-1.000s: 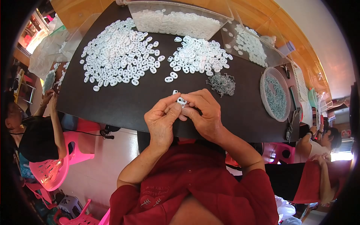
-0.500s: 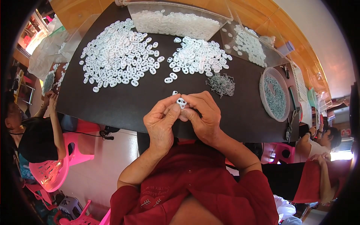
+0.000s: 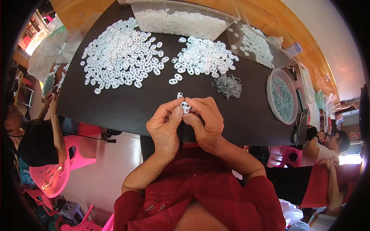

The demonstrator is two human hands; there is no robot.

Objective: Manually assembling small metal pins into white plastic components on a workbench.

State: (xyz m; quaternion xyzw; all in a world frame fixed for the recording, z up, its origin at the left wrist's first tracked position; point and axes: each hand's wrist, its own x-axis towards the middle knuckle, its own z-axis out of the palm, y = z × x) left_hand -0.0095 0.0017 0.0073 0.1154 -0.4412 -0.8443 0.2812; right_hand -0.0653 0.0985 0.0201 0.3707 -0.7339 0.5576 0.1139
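Between my fingertips is a small white plastic piece with dark holes [image 3: 185, 108], over the near part of the dark table. My left hand [image 3: 165, 125] pinches it from the left with thumb and forefinger. From the other side, the thumb and fingers of my right hand [image 3: 206, 122] close on it too. Whether it is one part or two fitted together I cannot tell. Just beyond the fingertips is another white two-holed piece [image 3: 180, 94]. Further off lie a large heap of white oval two-holed pieces [image 3: 119, 57], a smaller such heap [image 3: 206, 57] and a pile of small grey parts [image 3: 227, 86].
A clear bin of white pieces [image 3: 135, 17] stands at the table's far edge, beside a second clear container [image 3: 287, 57]. On the right are a round tub [image 3: 271, 102] of grey parts and a plier-like tool [image 3: 296, 133]. People sit on both sides, near pink chairs [image 3: 63, 179].
Both hands have shifted slightly left. The held white piece has turned a little and shows more of its face. My right fingers have changed their hold slightly.
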